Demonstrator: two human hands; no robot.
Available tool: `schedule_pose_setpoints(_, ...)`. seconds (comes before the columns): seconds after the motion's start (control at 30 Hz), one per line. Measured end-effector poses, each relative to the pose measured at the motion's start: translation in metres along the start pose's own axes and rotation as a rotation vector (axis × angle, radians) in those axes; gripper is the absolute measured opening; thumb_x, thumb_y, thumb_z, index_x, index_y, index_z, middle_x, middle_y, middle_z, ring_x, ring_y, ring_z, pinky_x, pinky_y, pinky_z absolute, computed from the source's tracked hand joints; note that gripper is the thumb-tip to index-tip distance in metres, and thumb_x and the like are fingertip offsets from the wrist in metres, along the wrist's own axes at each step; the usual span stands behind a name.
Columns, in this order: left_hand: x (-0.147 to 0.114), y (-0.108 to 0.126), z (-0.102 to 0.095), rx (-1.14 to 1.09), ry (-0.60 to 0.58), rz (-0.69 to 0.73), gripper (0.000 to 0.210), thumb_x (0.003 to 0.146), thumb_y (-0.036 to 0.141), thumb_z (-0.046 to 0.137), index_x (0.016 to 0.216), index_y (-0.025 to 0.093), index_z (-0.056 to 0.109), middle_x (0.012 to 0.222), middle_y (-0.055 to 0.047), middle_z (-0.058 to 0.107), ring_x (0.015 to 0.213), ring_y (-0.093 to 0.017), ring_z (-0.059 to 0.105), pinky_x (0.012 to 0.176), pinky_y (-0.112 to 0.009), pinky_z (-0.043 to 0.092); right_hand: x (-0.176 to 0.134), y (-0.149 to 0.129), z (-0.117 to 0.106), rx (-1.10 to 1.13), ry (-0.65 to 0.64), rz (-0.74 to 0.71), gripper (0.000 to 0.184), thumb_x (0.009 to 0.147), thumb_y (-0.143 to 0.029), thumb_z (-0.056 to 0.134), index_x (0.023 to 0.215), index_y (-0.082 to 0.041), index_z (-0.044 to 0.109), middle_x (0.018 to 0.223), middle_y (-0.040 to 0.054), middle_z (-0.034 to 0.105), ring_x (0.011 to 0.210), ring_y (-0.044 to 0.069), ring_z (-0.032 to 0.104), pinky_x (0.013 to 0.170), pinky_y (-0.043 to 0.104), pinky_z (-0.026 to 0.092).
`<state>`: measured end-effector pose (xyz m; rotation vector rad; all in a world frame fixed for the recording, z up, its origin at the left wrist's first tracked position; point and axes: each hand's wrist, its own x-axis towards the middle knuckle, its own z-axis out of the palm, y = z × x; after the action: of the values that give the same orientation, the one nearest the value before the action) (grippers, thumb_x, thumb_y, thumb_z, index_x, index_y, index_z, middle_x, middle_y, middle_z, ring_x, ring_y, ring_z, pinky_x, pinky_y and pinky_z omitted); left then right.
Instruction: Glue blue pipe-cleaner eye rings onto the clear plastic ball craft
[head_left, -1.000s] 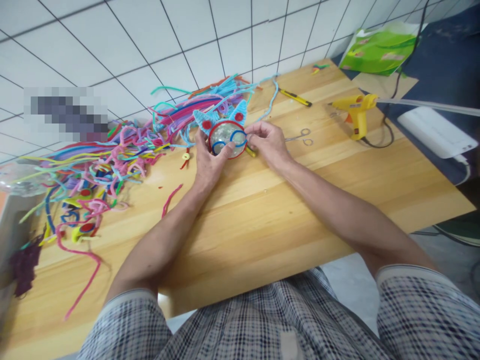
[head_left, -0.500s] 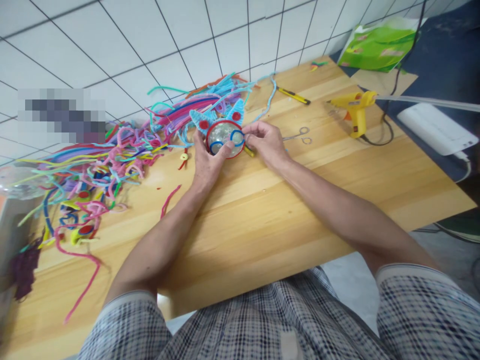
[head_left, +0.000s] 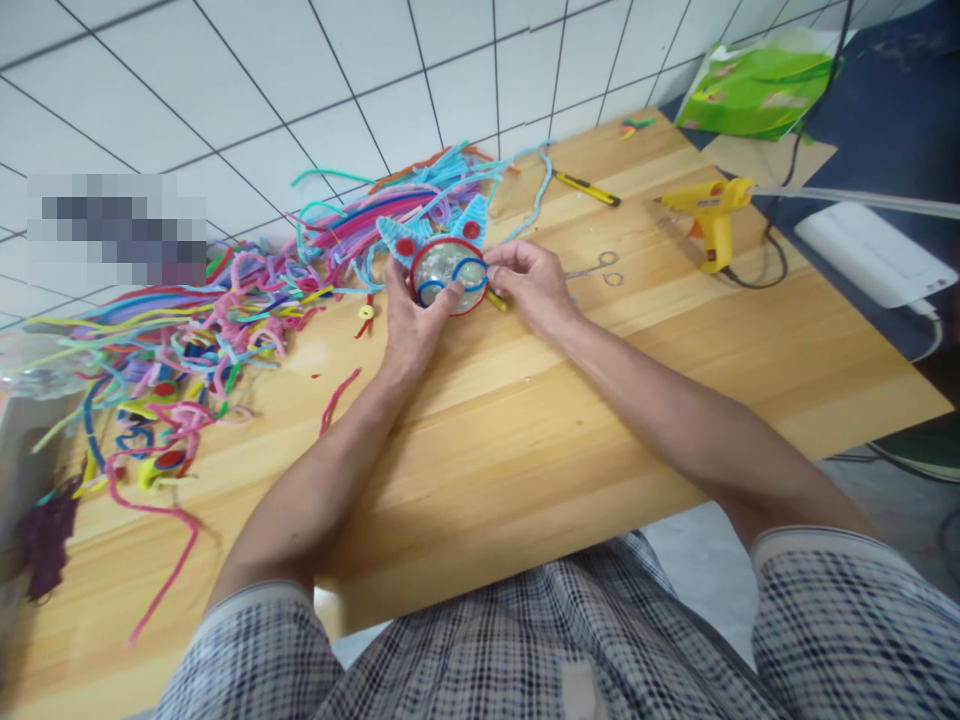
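My left hand (head_left: 411,325) is closed around a clear ball (head_left: 439,262), its thumb pressing on the front. A red pipe-cleaner ring (head_left: 417,262) circles the ball, and two light-blue ears (head_left: 474,212) with red centres stand on top. Across the ball's face lie blue pipe-cleaner glasses (head_left: 470,260) with two round loops. At the right edge of the ball my right hand (head_left: 536,285) pinches, thumb against forefinger, at the outer end of the glasses. Below those fingers a yellow stick-like piece (head_left: 498,300) shows partly; the rest is hidden.
Pipe cleaners (head_left: 247,300) in many colours are heaped along the tiled wall. Scissors (head_left: 611,268), a yellow box cutter (head_left: 589,188) and a yellow glue gun (head_left: 712,225) lie to the right. Beyond the table edge are a white device (head_left: 870,260) and a green packet (head_left: 754,95).
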<state>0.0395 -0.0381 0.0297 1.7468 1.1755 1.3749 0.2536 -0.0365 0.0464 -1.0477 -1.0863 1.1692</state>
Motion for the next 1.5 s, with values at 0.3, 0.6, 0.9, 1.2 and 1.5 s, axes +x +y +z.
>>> schedule_pose_setpoints(0.3, 0.002, -0.005, 0.000, -0.001, 0.035, 0.017, 0.097, 0.082, 0.091, 0.091, 0.149, 0.033, 0.054, 0.146, -0.008, 0.073, 0.140, -0.036, 0.074, 0.122, -0.055, 0.061, 0.006, 0.016, -0.005, 0.105, -0.041, 0.059, 0.032, 0.082, -0.031, 0.100, 0.101, -0.023, 0.076, 0.088, -0.0038, 0.081, 0.073, 0.011, 0.069, 0.065, 0.022, 0.058)
schedule_pose_setpoints(0.6, 0.013, 0.037, -0.012, -0.317, -0.038, -0.120, 0.073, 0.081, 0.074, 0.098, 0.137, 0.037, 0.068, 0.140, -0.002, 0.081, 0.140, -0.036, 0.074, 0.114, -0.053, 0.066, -0.001, -0.020, -0.005, 0.213, -0.167, 0.051, 0.066, 0.065, -0.061, 0.115, 0.107, -0.026, 0.077, 0.101, -0.0002, 0.085, 0.097, 0.020, 0.078, 0.083, 0.032, 0.067)
schedule_pose_setpoints(0.9, 0.007, 0.070, -0.008, -0.507, 0.010, -0.297, 0.059, 0.078, 0.058, 0.096, 0.125, 0.033, 0.071, 0.129, -0.004, 0.084, 0.130, -0.035, 0.080, 0.095, -0.044, 0.073, -0.011, -0.049, -0.003, 0.278, -0.208, 0.230, 0.065, 0.061, -0.058, 0.117, 0.106, -0.032, 0.079, 0.106, -0.0037, 0.086, 0.103, 0.020, 0.081, 0.087, 0.034, 0.070)
schedule_pose_setpoints(1.2, 0.003, 0.079, -0.004, -0.584, 0.009, -0.343, 0.048, 0.080, 0.051, 0.092, 0.117, 0.030, 0.068, 0.125, -0.005, 0.082, 0.126, -0.033, 0.080, 0.095, -0.047, 0.074, -0.012, -0.050, -0.005, 0.289, -0.226, 0.310, 0.067, 0.058, -0.053, 0.119, 0.106, -0.029, 0.077, 0.099, -0.0060, 0.084, 0.091, 0.015, 0.078, 0.083, 0.031, 0.066)
schedule_pose_setpoints(1.5, 0.004, 0.063, -0.001, -0.518, 0.024, -0.310, 0.058, 0.081, 0.055, 0.092, 0.128, 0.031, 0.069, 0.134, -0.007, 0.081, 0.134, -0.036, 0.076, 0.109, -0.053, 0.070, -0.009, -0.036, -0.007, 0.289, -0.243, 0.300, 0.066, 0.060, -0.054, 0.119, 0.106, -0.031, 0.078, 0.103, -0.0044, 0.086, 0.096, 0.017, 0.079, 0.087, 0.032, 0.068)
